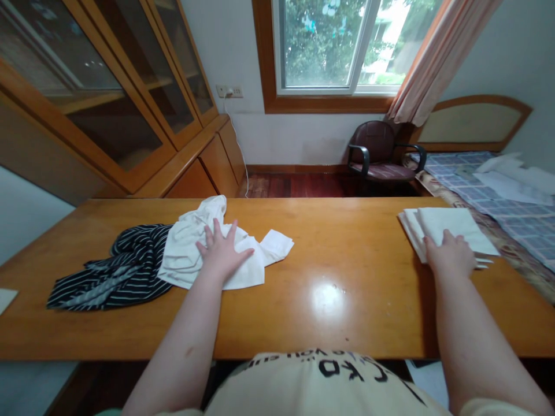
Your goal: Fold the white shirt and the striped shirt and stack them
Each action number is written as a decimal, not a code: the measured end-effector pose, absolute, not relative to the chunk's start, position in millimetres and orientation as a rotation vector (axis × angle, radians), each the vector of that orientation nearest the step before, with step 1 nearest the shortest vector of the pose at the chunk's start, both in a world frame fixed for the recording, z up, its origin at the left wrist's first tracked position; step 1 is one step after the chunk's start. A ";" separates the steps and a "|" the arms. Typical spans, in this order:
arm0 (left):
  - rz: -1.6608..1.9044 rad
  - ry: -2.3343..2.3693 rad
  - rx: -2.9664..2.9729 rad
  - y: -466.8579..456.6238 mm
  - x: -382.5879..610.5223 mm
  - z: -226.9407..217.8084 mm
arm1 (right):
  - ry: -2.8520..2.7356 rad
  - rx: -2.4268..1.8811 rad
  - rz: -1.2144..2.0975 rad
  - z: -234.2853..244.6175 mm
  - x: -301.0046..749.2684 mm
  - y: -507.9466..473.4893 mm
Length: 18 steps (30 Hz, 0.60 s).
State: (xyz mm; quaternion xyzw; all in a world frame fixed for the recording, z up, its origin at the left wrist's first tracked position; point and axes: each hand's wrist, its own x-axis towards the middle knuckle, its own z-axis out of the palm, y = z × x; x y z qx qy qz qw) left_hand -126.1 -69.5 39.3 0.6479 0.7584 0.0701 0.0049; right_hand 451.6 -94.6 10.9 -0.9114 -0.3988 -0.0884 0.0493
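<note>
My left hand (223,251) lies with spread fingers on a crumpled white garment (186,248), which has a sleeve-like end reaching right. Partly tucked against that garment's left side is a bunched black cloth with white stripes (125,271). At the table's right end, my right hand (453,257) grips the near edge of a stack of folded white cloths (451,222). Its fingers are bent, and some are hidden against the stack. The stack's layers are slightly fanned at the left and right edges.
Both hands are over a glossy wooden table (329,242). A pale flat piece (6,299) lies at its left edge. Beyond are a glass-door cabinet (143,86), an office chair (381,153) and a bed with a checked sheet (498,196).
</note>
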 end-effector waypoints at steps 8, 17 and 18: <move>0.302 2.540 2.012 -43.9 -124.8 36.8 | -1.182 -2.727 -0.316 10.6 442.1 -100.5; 1.092 2.855 2.091 -48.8 -183.4 133.6 | -1.173 -2.685 -0.402 7.7 440.3 -101.1; 1.111 2.875 2.095 -51.2 -186.2 138.0 | -1.169 -2.679 -0.410 6.8 440.8 -100.9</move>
